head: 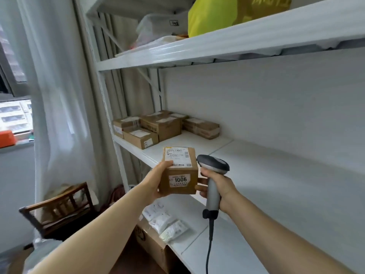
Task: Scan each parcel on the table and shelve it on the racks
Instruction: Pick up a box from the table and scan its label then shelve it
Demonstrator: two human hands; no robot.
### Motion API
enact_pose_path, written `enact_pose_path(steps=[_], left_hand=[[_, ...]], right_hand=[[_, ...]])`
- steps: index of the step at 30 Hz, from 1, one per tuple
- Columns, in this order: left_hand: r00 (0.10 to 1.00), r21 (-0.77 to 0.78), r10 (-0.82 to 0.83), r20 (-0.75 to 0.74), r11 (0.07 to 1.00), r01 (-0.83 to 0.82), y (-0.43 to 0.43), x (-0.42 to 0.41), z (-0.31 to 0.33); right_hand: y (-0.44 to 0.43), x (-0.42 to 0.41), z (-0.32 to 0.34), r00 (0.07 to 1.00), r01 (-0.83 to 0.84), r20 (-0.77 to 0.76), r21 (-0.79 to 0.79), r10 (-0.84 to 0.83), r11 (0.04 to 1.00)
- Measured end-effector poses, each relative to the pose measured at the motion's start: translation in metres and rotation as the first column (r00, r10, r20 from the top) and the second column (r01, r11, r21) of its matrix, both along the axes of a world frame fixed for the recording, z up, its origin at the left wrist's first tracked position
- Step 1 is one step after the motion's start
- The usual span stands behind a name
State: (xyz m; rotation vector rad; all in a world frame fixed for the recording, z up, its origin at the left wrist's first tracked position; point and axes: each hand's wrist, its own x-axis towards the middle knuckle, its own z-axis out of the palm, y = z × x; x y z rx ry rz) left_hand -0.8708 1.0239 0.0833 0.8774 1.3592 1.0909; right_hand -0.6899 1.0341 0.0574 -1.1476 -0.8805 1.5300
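1. At the far left a white curtain (59, 95) is hanging, and a wooden chair (57, 210) is standing below it. Neither is taking part in my work.
2. My left hand (156, 182) is gripping the parcel (178, 171) from its left side. The thumb is lying on the top label, and the other fingers are hidden under the box.
3. I am holding the parcel in the air, just in front of the edge of the middle shelf (266, 171), not resting on it. The sticker "1006" is facing me. The box is looking almost like a cube, so I cannot name a clear long axis.
4. My right hand (219, 186) is wrapping the grey handle of the scanner (213, 169), just beside the right face of the parcel. Its fingertips are seeming to touch the cardboard, but I cannot tell for sure. The scanner head is standing just above and right of the parcel's top right corner.
5. The shelf board is lying beyond the parcel and to the right. The brown boxes (158, 127) are sitting at its back left. I am judging that the left hand, being the carrier and nearer to them, needs to push forward and slightly up.
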Motion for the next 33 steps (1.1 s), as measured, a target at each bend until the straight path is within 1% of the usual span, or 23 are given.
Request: enact_pose_path(steps=[3, 5, 8, 11, 16, 20, 24, 26, 28, 30, 32, 33], left_hand=[[0.999, -0.019, 0.053, -0.007, 0.998, -0.053, 0.053, 0.003, -0.001], [0.997, -0.003, 0.065, -0.050, 0.998, -0.066, 0.086, 0.003, -0.006], [0.993, 0.009, 0.050, -0.103, 0.999, -0.050, 0.129, 0.005, -0.012], [0.994, -0.006, 0.011, -0.113, 1.000, -0.012, 0.170, 0.008, -0.021], [0.997, -0.022, -0.047, -0.069, 0.999, 0.046, 0.243, 0.012, -0.034], [0.994, -0.015, -0.087, -0.061, 0.996, 0.086, 0.311, 0.003, -0.042], [0.997, -0.023, -0.079, -0.019, 0.997, 0.078, 0.369, -0.010, -0.040], [0.997, -0.015, -0.065, -0.034, 0.998, 0.065, 0.396, -0.017, -0.038], [0.993, 0.000, -0.077, -0.088, 0.997, 0.077, 0.421, -0.020, -0.039], [0.977, 0.013, -0.107, -0.182, 0.994, 0.111, 0.444, -0.021, -0.043], [0.930, 0.024, -0.126, -0.346, 0.989, 0.143, 0.464, -0.021, -0.046], [0.878, 0.068, -0.101, -0.469, 0.986, 0.150, 0.472, -0.020, -0.043]], right_hand=[[0.049, 0.006, 0.001, 0.999, -0.033, 0.018, -0.029, 0.033, 0.999], [0.075, 0.012, 0.002, 0.998, -0.037, 0.055, -0.041, 0.039, 0.998], [0.111, 0.022, 0.004, 0.994, 0.010, 0.105, -0.047, -0.005, 0.999], [0.145, 0.034, 0.005, 0.987, 0.094, 0.134, -0.062, -0.085, 0.994], [0.195, 0.049, 0.007, 0.976, 0.216, 0.011, -0.131, -0.216, 0.968], [0.236, 0.051, 0.010, 0.955, 0.282, -0.059, -0.122, -0.290, 0.952], [0.276, 0.038, 0.018, 0.925, 0.355, -0.088, -0.148, -0.370, 0.923], [0.294, 0.031, 0.022, 0.917, 0.374, -0.089, -0.152, -0.390, 0.915], [0.310, 0.026, 0.025, 0.915, 0.384, -0.076, -0.146, -0.397, 0.912], [0.323, 0.021, 0.026, 0.912, 0.393, -0.061, -0.145, -0.405, 0.908], [0.332, 0.017, 0.023, 0.908, 0.403, -0.060, -0.145, -0.415, 0.904], [0.336, 0.017, 0.022, 0.906, 0.408, -0.061, -0.142, -0.419, 0.902]])
